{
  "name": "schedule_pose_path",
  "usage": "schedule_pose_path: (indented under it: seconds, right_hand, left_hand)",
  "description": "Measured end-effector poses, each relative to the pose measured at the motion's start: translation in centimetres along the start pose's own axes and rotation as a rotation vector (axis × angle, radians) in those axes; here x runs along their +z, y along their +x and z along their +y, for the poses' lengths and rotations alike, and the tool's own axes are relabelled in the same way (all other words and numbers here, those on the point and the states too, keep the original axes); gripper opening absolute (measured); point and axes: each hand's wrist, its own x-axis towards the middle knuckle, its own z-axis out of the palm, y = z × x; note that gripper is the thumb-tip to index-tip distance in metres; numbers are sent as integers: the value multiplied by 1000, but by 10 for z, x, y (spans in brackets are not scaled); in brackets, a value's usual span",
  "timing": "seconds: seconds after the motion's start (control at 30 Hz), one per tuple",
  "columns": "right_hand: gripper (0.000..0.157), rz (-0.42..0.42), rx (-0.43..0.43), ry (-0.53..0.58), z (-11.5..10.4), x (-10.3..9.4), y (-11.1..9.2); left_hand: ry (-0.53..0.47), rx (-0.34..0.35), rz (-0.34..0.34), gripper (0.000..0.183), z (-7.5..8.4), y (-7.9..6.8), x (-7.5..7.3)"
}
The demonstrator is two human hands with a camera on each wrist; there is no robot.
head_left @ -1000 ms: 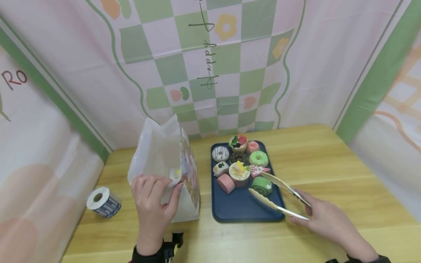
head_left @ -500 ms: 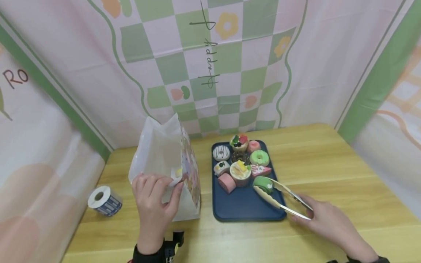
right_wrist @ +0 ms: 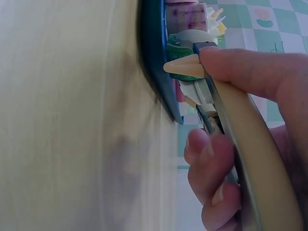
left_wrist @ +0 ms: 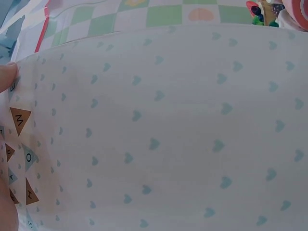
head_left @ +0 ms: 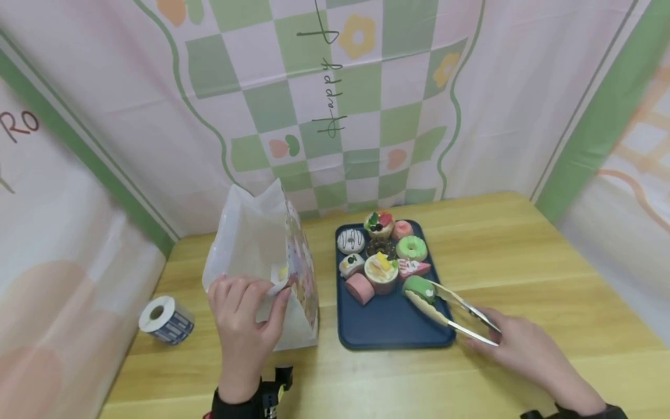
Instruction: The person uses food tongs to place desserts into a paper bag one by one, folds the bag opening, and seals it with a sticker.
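In the head view my left hand [head_left: 246, 323] pinches the near rim of a white paper bag [head_left: 246, 233] that stands upright with its mouth open. The left wrist view shows the bag's heart-printed side [left_wrist: 183, 130] up close. My right hand [head_left: 523, 349] grips metal tongs [head_left: 471, 333] with cream tips. Those tips lie on either side of a green cake roll [head_left: 420, 287] on the right of a dark blue tray [head_left: 382, 331]. In the right wrist view a tong tip [right_wrist: 185, 67] overlaps the green roll [right_wrist: 180, 50].
Behind the green roll sit a pink cake wedge [head_left: 412, 267], a cream-topped cup cake [head_left: 381, 272], a pink roll [head_left: 360, 288], a green doughnut [head_left: 412, 248] and several other sweets. A label roll [head_left: 166, 320] stands left of the bag. A patterned curtain [head_left: 335, 105] hangs behind the table.
The tongs' tips have closed in around the green cake roll, which now looks turned or slightly tilted between them. My left hand keeps its hold on the bag's rim.
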Motion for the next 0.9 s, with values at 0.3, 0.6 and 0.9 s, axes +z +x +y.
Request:
schedule_pose_path:
  seconds: [0.3,0.6,0.9]
  right_hand:
    - [58,2,-6,36,-5,-14,-1]
    - [53,-20,-36,32,-12,-31,4]
    - [57,-29,-43,-27,-15,-47,10]
  left_hand:
    - [-17,12,4,37,-1,-1,1]
    - [-15,5,-8,36,-2,-1,0]
    - [-18,6,-13,38,-3,-1,0]
